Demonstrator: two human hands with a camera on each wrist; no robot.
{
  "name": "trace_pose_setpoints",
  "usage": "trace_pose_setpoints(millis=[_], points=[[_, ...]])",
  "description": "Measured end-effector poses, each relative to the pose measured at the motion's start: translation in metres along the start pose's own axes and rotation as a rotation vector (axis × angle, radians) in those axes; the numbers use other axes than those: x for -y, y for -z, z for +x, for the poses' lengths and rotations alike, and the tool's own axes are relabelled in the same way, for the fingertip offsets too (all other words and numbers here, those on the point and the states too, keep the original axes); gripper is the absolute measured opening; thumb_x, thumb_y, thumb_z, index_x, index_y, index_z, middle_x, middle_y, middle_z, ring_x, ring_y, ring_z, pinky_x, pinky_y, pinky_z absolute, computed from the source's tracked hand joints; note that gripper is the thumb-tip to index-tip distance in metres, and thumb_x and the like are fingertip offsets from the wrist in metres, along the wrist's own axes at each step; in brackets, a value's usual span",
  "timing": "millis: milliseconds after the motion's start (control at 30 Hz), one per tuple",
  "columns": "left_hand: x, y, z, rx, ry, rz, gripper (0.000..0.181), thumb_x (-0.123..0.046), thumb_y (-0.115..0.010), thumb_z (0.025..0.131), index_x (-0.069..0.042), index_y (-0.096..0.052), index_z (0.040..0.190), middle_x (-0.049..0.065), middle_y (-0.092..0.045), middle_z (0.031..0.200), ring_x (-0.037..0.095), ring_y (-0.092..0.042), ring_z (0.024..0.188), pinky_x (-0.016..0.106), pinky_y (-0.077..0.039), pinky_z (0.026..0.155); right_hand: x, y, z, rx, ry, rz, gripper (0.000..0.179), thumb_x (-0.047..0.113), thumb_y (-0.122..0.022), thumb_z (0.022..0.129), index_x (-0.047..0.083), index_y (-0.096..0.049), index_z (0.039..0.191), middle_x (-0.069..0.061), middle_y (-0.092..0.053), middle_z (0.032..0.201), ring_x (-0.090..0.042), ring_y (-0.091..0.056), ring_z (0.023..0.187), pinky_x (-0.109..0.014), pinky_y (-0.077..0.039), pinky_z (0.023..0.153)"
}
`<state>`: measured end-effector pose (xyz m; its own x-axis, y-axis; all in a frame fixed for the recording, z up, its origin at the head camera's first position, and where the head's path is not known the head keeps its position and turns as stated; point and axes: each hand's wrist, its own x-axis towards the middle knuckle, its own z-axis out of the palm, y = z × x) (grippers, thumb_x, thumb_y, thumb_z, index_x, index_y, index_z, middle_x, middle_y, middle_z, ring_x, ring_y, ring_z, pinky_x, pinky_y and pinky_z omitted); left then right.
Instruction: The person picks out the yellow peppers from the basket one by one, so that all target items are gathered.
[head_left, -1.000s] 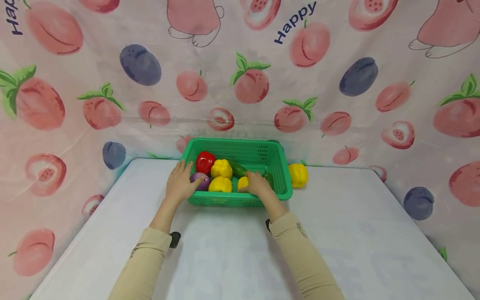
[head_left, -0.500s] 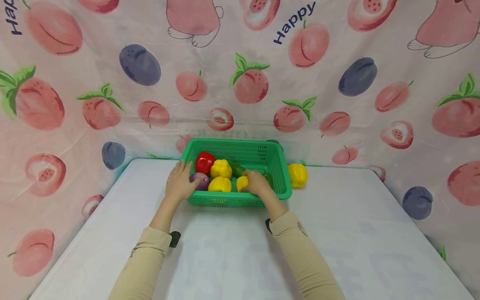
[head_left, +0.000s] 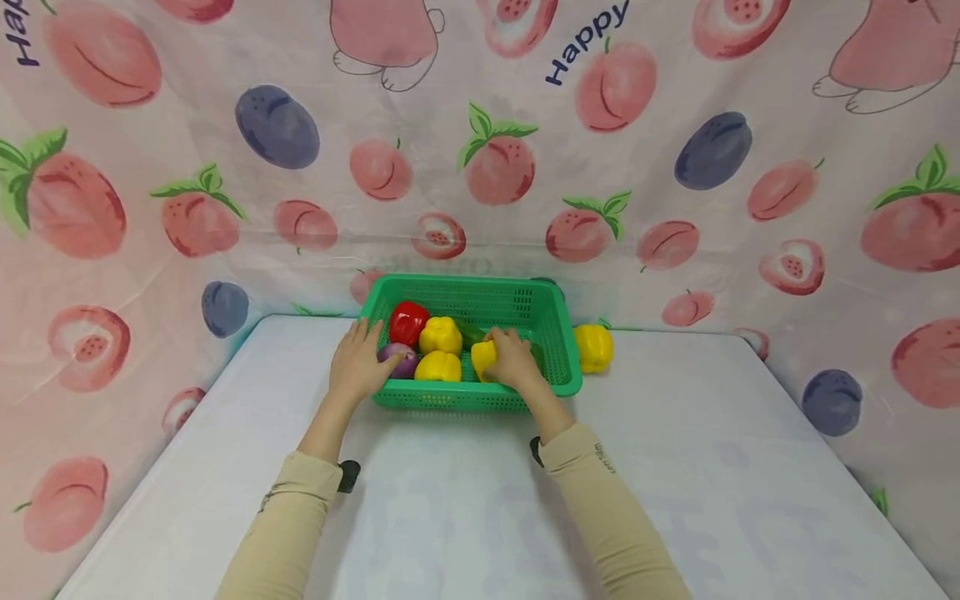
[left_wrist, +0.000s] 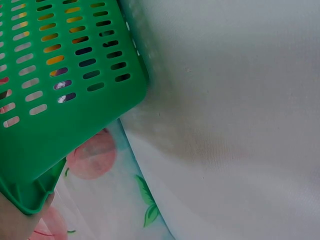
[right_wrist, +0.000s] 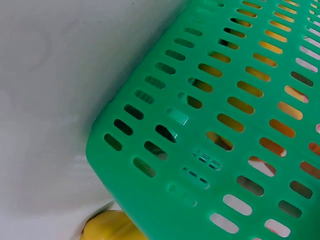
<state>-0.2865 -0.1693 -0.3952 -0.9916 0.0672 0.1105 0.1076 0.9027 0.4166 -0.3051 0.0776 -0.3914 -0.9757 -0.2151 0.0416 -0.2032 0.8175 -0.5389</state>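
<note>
My left hand [head_left: 357, 360] rests over the left rim of a green plastic basket [head_left: 465, 392], fingers straight and spread, thumb beside a round purple vegetable [head_left: 401, 363]. Inside the basket, my right hand [head_left: 513, 358] grips a yellow bell pepper [head_left: 483, 358] from its right side. Left of that pepper are two more yellow bell peppers, one in front [head_left: 438, 367] and one behind [head_left: 441, 336], and a red bell pepper [head_left: 408, 324]. A long green vegetable [head_left: 471, 334] lies behind the gripped pepper. Another dark green one [head_left: 537, 357] is partly hidden by the right hand.
Another yellow bell pepper [head_left: 593, 348] sits on the white table [head_left: 465, 500], just outside the basket's right wall. A fruit-print cloth [head_left: 480, 225] hangs behind the table. Both wrist views mostly show the slotted basket wall [right_wrist: 165, 190].
The right hand and the yellow bell pepper in its grip have shifted slightly up within the basket, and more of that pepper shows. The left hand keeps its place on the rim.
</note>
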Motion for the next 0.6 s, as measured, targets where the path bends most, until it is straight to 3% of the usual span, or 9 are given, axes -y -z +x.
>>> trace_pose_setpoints(millis=[133,367,600], points=[[-0.0008,-0.0005,0.0003,0.001,-0.002,-0.002,0.073,-0.04,-0.05,0.092,0.002,-0.026,0.147,0.03,-0.015,0.153,0.045,-0.01,0.143,0.054,-0.011,0.118,-0.001,0.0002,-0.0017,-0.028,-0.01,0.03,0.042,0.005,-0.071,0.08,0.006,-0.052,0.117,-0.024,-0.043,0.134,-0.045,-0.045,0.112,-0.052,-0.047,0.089],[-0.0004,-0.0025,0.0001,0.003,-0.003,0.004,0.073,-0.04,-0.05,0.093,0.002,-0.025,0.147,0.03,-0.015,0.153,0.045,-0.011,0.143,0.054,-0.012,0.117,-0.0039,-0.0013,-0.0017,-0.054,-0.005,0.019,0.042,0.004,-0.072,0.079,0.007,-0.053,0.117,-0.023,-0.043,0.137,-0.045,-0.046,0.116,-0.052,-0.049,0.09],[0.0009,0.0005,-0.0004,0.002,-0.005,0.008,0.073,-0.041,-0.048,0.093,0.003,-0.026,0.146,0.031,-0.015,0.153,0.046,-0.011,0.142,0.056,-0.012,0.117,-0.002,-0.0009,-0.0005,-0.104,-0.003,0.091,0.042,0.001,-0.073,0.078,0.007,-0.055,0.116,-0.022,-0.042,0.136,-0.045,-0.044,0.12,-0.053,-0.049,0.092]])
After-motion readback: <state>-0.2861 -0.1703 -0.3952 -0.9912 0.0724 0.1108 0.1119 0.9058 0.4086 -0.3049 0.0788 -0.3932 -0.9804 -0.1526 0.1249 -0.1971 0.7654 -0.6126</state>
